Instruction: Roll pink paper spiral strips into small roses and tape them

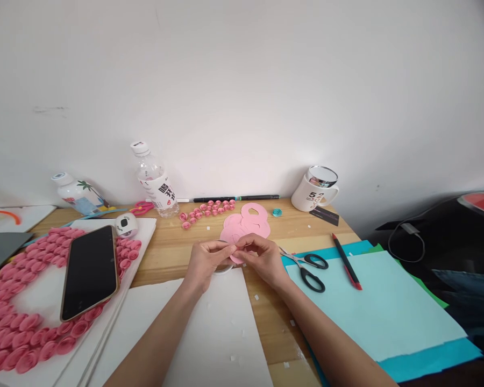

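Observation:
My left hand and my right hand meet at the middle of the wooden table, thumbs and fingertips pinched together. Between them is a small piece of pink paper, mostly hidden by the fingers. Just beyond lies a loose pile of pink paper cutouts, some with a hole in the middle. A round, light-rimmed object, largely covered, sits under my left hand. Scissors with black handles rest open, right of my right hand. Small rolled pink paper flowers stand in rows behind, near one teal paper roll.
At left, a phone lies on a white board bearing a ring of pink paper flowers. A water bottle and a lidded mug stand by the wall. A pen lies on light blue paper at right.

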Available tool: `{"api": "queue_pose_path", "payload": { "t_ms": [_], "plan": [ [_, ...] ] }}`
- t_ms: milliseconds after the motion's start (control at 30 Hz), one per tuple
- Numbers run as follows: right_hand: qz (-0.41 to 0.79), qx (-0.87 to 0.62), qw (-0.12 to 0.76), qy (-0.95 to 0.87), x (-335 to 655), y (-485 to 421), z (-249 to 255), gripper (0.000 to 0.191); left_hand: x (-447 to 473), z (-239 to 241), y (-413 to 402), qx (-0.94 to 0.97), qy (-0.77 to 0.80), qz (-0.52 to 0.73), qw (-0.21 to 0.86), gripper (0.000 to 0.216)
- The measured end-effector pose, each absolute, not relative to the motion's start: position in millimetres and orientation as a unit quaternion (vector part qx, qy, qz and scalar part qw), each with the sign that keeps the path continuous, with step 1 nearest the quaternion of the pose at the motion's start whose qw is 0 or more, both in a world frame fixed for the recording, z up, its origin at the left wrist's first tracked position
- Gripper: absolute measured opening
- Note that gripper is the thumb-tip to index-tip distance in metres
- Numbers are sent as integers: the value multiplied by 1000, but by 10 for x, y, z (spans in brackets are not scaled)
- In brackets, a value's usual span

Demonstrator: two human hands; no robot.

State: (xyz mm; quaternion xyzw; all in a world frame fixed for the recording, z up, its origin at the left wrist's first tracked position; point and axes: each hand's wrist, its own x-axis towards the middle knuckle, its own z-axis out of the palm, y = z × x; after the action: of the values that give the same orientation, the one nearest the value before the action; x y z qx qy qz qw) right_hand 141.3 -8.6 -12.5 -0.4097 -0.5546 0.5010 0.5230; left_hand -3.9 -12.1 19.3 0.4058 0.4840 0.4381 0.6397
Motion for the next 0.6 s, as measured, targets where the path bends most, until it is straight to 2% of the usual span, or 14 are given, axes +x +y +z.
{"api": "queue_pose_path", "payload": {
  "t_ms": [100,233,467,600],
  "plan": [
    [572,-405,496,-512,1422,-70,-133,29,-46,197,-101,393,512,471,602,24],
    [640,-400,464,-463,1441,-54,-148,29,-68,193,-74,392,529,490,570,21],
    [605,-431,541,-394,1461,-22,-182,35,-53,160,-92,446,527,437,577,20],
    [577,-439,555,-408,1474,-22,-174,35,-27,177,-112,482,533,406,564,14]
  ]
}}
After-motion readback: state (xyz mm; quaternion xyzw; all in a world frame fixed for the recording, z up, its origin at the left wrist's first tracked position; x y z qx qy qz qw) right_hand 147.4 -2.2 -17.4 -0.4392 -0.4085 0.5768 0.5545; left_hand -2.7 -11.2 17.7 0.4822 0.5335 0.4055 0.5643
